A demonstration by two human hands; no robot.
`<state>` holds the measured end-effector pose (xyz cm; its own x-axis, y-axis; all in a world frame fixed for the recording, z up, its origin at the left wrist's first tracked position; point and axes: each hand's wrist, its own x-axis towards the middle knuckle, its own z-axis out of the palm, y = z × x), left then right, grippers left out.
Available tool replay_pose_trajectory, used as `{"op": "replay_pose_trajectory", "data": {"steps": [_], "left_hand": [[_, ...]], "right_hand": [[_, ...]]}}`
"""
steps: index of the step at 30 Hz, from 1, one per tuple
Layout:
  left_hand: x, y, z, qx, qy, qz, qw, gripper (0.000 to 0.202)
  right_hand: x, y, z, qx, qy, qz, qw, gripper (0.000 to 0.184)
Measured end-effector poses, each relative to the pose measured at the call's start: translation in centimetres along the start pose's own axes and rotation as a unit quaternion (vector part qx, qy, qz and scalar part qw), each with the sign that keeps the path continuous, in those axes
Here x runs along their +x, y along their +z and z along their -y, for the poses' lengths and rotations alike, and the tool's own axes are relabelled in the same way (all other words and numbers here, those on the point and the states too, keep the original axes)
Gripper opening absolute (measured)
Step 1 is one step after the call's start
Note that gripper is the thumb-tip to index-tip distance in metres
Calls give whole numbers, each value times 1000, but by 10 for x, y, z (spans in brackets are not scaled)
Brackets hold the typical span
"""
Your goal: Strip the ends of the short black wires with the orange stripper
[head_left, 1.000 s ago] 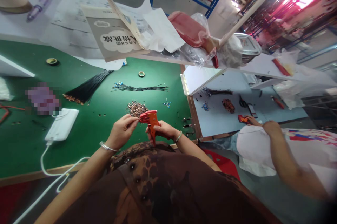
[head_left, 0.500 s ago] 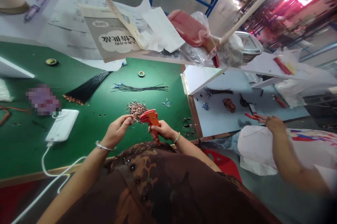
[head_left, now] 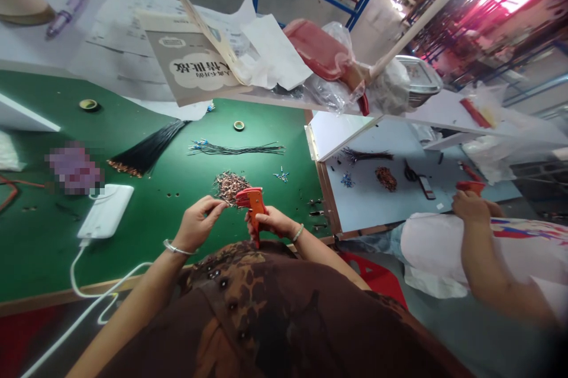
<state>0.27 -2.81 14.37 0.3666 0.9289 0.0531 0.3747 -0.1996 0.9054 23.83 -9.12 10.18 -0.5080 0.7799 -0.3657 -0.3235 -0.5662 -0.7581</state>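
Note:
My right hand (head_left: 273, 221) is wrapped round the handle of an orange-red pistol-grip wire stripper (head_left: 254, 200), its head pointing left. My left hand (head_left: 199, 221) is closed in a pinch just left of the tool's jaws; what lies between the fingertips is too small to make out. Right behind the fingertips and the jaws is a pile of small copper-coloured terminals (head_left: 228, 184). Several blue-ended pieces (head_left: 281, 174) lie to the right of that pile. Farther back is a loose row of thin black wires (head_left: 239, 148) with blue ends.
A thick bundle of black wires (head_left: 151, 144) with copper ends lies left on the green table (head_left: 146, 212). A white power bank (head_left: 106, 210) with a cable is beside it. A shelf with papers (head_left: 119, 41) overhangs the back. At right, a co-worker's hands (head_left: 473, 205) hold a red tool.
My left hand stays pinched beside the jaws, and the tool's handle has swung slightly left. The co-worker's hands have moved right with the red tool, leaving the dark strap area.

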Motion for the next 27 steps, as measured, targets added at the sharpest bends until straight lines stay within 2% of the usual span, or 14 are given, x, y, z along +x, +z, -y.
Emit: {"op": "replay_pose_trajectory", "data": {"steps": [4,7,15,20,27], "left_hand": [[-2,-2,0,4,19,-18,1000,26],[-3,0,-1,16,38,-26,999,25],[0,7,1,58,74,-19,995,27],[0,7,-2,70,83,-6,994,27],[1,6,-6,76,82,4,994,29]], "right_hand": [[-9,-15,-4,33,4,-17,999,54],[-14,-19,-4,37,2,-12,999,54],[-12,-6,8,23,3,54,998,61],[-9,-2,12,1,16,46,999,60],[-8,-3,9,-57,3,18,998,48]]}}
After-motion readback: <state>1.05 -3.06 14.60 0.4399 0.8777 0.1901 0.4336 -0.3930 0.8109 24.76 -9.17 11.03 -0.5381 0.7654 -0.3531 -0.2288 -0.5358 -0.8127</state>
